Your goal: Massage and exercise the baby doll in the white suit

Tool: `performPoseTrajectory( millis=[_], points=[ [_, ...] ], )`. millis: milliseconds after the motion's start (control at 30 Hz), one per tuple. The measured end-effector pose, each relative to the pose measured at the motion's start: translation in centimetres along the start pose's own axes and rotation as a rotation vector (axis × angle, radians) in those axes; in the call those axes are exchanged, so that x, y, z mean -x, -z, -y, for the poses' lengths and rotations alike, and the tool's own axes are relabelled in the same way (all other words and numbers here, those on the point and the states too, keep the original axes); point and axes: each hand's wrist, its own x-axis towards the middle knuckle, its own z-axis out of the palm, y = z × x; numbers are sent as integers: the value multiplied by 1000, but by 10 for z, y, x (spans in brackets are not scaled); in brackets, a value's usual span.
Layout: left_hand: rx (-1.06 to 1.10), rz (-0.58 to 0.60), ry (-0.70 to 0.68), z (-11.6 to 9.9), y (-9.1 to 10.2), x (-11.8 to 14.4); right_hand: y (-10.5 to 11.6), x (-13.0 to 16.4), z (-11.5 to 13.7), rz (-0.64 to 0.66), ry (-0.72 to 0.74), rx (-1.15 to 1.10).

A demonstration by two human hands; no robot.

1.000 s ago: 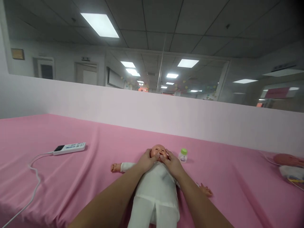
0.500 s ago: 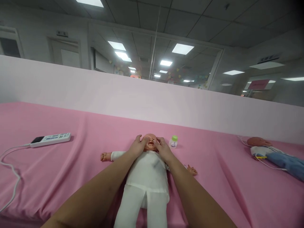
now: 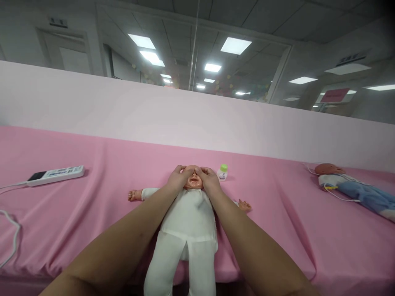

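A baby doll (image 3: 191,220) in a white top and white trousers lies on its back, arms spread and legs toward me. My left hand (image 3: 180,177) holds the left side of its head, thumb laid across the upper face. On the other side my right hand (image 3: 208,179) cups the head, its thumb almost meeting the left one near the top of the nose. Both thumbs cover the doll's eyes; its open mouth (image 3: 194,179) shows below them. Just right of my right hand stands a small clear bottle with a green cap (image 3: 222,172).
Pink cloth (image 3: 262,238) covers the table. At left lies a white handheld device (image 3: 55,175) with a cable. A second doll (image 3: 361,191) in blue, with thin tubes, lies at far right. A low white wall (image 3: 154,111) with glass above runs behind.
My thumbs have slid from beside the nose and mouth up to the eyes and brow, coming closer together. The whole scene sits slightly higher and further left in view.
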Motion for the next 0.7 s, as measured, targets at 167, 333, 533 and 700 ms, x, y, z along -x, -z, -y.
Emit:
performPoseTrajectory(
  millis=[167,333,533,700],
  points=[
    [-34,1,13,3,0,-3,-2,-2,-1,-32,-57,-99],
    [140,29,-11,7,-3,-3,2,-1,0,20,-155,-253],
    [168,33,-9,1,-2,3,7,1,1,67,-140,-217],
    [10,-17,-7,-9,3,13,5,3,6,96,53,12]
  ],
)
